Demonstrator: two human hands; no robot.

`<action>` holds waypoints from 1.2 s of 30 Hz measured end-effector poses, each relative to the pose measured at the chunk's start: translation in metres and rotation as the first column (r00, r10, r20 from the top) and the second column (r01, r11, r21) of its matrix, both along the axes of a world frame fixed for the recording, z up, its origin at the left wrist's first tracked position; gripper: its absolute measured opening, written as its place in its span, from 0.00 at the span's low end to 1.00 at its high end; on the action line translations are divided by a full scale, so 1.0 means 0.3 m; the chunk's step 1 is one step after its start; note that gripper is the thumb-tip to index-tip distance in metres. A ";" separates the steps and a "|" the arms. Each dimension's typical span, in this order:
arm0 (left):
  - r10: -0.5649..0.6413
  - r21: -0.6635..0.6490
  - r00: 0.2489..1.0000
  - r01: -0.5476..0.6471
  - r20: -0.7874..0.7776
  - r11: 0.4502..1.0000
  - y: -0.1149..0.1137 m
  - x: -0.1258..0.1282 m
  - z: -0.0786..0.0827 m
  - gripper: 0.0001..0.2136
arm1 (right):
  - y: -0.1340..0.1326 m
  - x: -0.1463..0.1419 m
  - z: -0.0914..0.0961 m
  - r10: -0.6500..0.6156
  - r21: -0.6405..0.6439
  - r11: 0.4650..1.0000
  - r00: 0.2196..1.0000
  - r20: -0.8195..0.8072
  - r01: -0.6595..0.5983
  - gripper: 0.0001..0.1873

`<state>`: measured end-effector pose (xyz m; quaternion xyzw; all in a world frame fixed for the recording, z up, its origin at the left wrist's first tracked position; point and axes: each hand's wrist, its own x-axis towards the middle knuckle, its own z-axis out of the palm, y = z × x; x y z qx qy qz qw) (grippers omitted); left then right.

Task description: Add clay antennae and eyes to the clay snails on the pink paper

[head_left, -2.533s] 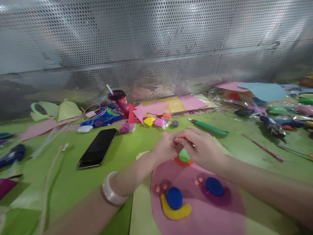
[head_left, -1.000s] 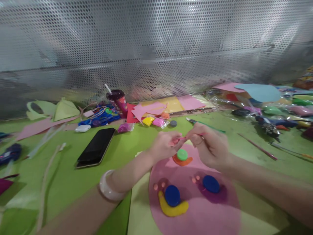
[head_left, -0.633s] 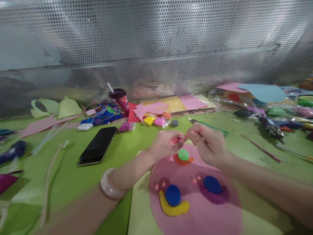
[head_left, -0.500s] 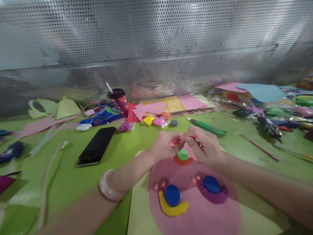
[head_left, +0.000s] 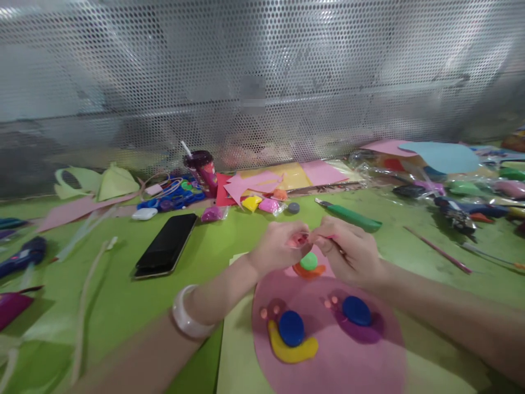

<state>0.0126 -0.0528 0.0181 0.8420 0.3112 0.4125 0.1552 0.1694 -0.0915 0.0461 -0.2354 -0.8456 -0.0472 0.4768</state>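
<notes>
My left hand (head_left: pixel 276 246) and my right hand (head_left: pixel 350 251) meet at the fingertips above the top of a pink paper shape (head_left: pixel 344 366). A bit of pink clay (head_left: pixel 331 236) shows at my right fingers, which are pinched together. My left fingers curl around something pinkish-red (head_left: pixel 300 239), mostly hidden, that looks like clay in its wrapper. Just below the hands, a green clay disc (head_left: pixel 309 261) rests on an orange clay strip (head_left: pixel 320 272). Lower on the shape lie two blue discs (head_left: pixel 291 328), a yellow clay curve (head_left: pixel 289 351), a purple clay piece (head_left: pixel 367 332) and small pink dots.
A black phone (head_left: pixel 166 244) lies to the left. Beyond the hands are a green cutter knife (head_left: pixel 350 216), wrapped clay packs (head_left: pixel 268 205) and a cup with a straw (head_left: pixel 203 171). A thin stick (head_left: pixel 437 250) lies right. A perforated metal panel (head_left: pixel 262 82) stands behind.
The view has shifted slightly, moving the scene a little to the right. My hands stay together at the same place, with the right fingers turned slightly and the pink bit less exposed.
</notes>
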 end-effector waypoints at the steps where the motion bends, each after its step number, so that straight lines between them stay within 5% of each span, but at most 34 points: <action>1: 0.003 0.004 1.000 -0.003 -0.010 1.000 0.002 0.000 0.001 0.06 | -0.003 0.001 0.002 -0.001 0.005 1.000 1.000 -0.007 0.001 0.09; 8: 0.022 0.002 1.000 -0.022 -0.004 1.000 0.004 -0.007 0.009 0.09 | -0.025 -0.003 0.015 -0.013 -0.117 0.993 0.990 -0.138 -0.003 0.08; 20: -0.058 0.032 0.997 0.057 0.050 0.998 0.018 -0.011 -0.017 0.06 | -0.028 -0.037 0.015 -0.092 -0.161 0.981 0.988 0.126 0.112 0.09; 27: 0.017 -0.020 0.999 -0.017 0.050 1.000 0.018 -0.010 -0.014 0.01 | -0.024 -0.049 0.017 -0.195 -0.216 0.948 0.963 0.186 0.234 0.10; 36: -0.039 0.058 0.995 0.034 0.089 0.998 -0.002 -0.007 0.001 0.06 | -0.034 -0.025 0.020 0.022 -0.015 1.000 0.999 0.048 -0.021 0.08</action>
